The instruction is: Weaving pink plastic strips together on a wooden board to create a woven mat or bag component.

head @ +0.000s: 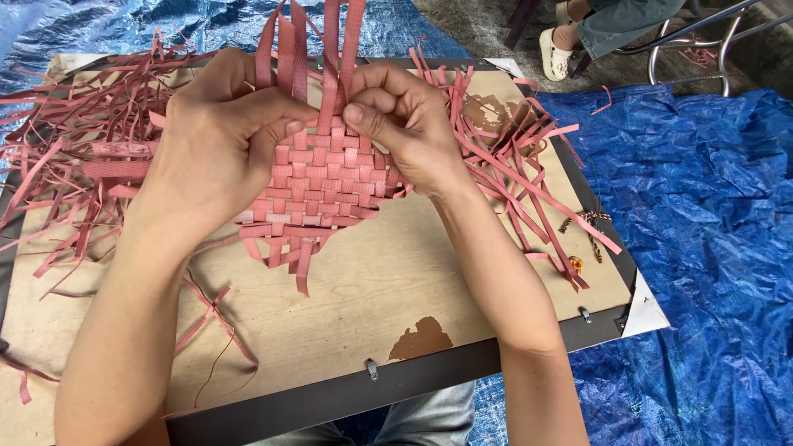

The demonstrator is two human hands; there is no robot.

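Note:
A partly woven mat of pink flat strips lies on a wooden board across my lap. My left hand grips the mat's left upper edge, thumb pressed on the weave. My right hand pinches an upright pink strip at the mat's top edge, fingers curled over the right side. Loose strip ends stick up past both hands and hang below the weave.
Heaps of loose pink strips lie at the board's left and right. A blue tarp covers the ground around. At the top right sit another person's foot in a white shoe and metal chair legs.

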